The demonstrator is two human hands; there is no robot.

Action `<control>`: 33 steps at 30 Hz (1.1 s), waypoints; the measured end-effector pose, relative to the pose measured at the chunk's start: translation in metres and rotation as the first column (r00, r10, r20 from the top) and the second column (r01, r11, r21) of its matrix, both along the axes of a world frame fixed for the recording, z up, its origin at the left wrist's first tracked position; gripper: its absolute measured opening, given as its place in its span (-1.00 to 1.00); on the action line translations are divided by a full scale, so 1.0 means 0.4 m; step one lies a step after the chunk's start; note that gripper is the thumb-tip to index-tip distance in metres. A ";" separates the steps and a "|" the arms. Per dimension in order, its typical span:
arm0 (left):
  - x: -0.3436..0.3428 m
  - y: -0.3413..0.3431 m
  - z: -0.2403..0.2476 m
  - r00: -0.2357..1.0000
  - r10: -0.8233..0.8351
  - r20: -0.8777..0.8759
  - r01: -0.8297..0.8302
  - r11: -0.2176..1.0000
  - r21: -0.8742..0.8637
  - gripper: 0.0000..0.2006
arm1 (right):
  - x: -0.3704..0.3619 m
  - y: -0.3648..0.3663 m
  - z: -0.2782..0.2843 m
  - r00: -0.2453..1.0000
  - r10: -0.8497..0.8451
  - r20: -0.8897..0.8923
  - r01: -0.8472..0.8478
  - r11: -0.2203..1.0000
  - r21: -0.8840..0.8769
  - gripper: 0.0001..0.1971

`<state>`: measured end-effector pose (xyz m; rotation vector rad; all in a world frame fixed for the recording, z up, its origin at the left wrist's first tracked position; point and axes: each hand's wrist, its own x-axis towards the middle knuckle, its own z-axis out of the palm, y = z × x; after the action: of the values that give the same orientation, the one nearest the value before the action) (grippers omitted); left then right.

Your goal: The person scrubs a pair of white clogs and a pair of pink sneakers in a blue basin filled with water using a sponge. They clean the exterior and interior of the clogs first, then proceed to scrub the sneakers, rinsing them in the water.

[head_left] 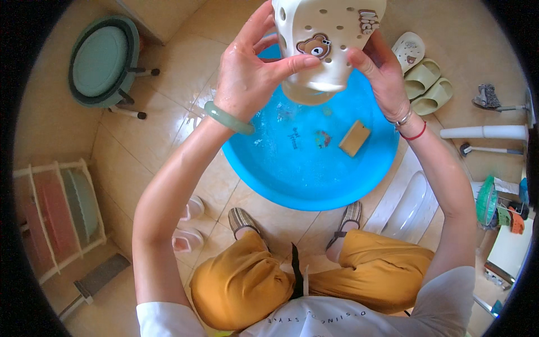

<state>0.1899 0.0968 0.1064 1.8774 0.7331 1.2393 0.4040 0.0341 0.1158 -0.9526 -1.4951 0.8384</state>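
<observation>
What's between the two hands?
A white clog, gripped by left hand and right hand; blue basin partly behind it. Head view shows this.

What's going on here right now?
A person's left hand and right hand are holding a white clog with a bear charm above a blue basin. A tan block lies inside the basin, which seems to hold some water. Beyond the right hand, another white clog sits on the floor beside pale green slippers.
</observation>
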 end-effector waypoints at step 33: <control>0.088 -0.014 0.013 0.995 -0.099 -0.030 0.093 0.983 -0.160 -0.03 | 0.068 -0.031 0.002 0.988 -0.126 0.094 0.128 0.992 -0.019 -0.35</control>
<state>0.2251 0.0912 0.1118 1.7884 0.7311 1.0564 0.4311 0.0216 0.1167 -1.1064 -1.4889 0.7302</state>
